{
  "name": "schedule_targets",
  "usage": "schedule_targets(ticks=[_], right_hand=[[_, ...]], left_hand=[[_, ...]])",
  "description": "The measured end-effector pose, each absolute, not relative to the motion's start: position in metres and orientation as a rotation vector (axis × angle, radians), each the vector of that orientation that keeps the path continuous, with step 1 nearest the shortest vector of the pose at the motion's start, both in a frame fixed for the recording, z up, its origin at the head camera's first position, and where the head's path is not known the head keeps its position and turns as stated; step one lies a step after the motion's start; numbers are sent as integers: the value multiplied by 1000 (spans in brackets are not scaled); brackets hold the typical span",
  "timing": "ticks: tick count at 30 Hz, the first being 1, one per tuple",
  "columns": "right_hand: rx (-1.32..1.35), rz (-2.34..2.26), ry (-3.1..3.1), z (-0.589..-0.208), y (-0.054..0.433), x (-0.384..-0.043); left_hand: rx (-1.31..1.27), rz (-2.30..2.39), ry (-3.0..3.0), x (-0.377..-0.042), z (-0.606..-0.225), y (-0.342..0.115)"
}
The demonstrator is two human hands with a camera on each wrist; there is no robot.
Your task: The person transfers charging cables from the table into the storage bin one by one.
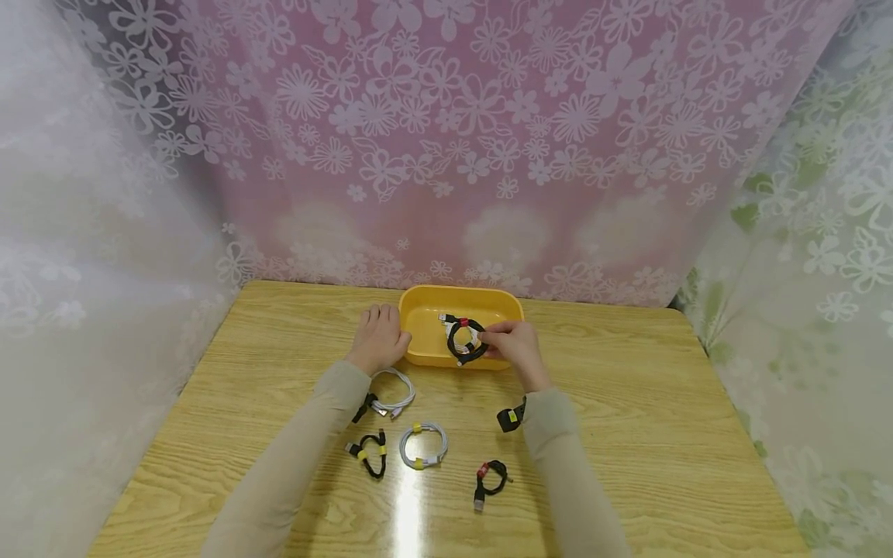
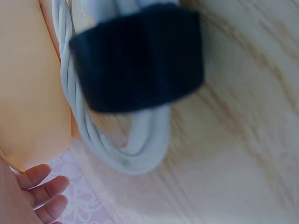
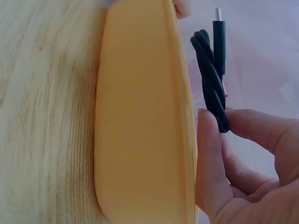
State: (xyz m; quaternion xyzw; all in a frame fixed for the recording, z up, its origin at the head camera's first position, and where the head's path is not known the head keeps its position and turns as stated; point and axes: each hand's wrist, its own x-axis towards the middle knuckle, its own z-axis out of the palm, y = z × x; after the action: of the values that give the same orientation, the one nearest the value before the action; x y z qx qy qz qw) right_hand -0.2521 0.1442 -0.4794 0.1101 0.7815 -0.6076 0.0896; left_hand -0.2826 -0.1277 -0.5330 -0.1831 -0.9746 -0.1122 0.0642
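Observation:
A coiled black cable (image 1: pixel 452 346) with a red tie hangs over the yellow bin (image 1: pixel 460 289). My right hand (image 1: pixel 515 346) pinches its coil between thumb and fingers; the right wrist view shows this cable (image 3: pixel 212 88) just above the rim, with a plug pointing up. Something white shows through the loop, too small to identify. My left hand (image 1: pixel 377 336) rests against the bin's left end, its fingers relaxed. Below its wrist lies a coiled white cable (image 1: pixel 412 394), whose black strap (image 2: pixel 140 60) looms large in the left wrist view.
On the wooden table (image 1: pixel 614 449) lie a grey-white cable (image 1: pixel 402 447) with yellow ties, a black cable (image 1: pixel 383 463) with yellow ties, and a small black cable (image 1: pixel 502 487) with a red tie. A black item (image 1: pixel 511 419) with a yellow label sits partly behind the right sleeve. Curtains surround the table.

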Motion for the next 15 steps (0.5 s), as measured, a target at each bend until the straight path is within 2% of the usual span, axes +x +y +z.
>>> schedule_targets(ticks=[15], right_hand=[[237, -1805, 2364, -487, 135, -279]], left_hand=[[-534, -333, -2993, -279, -526, -127]])
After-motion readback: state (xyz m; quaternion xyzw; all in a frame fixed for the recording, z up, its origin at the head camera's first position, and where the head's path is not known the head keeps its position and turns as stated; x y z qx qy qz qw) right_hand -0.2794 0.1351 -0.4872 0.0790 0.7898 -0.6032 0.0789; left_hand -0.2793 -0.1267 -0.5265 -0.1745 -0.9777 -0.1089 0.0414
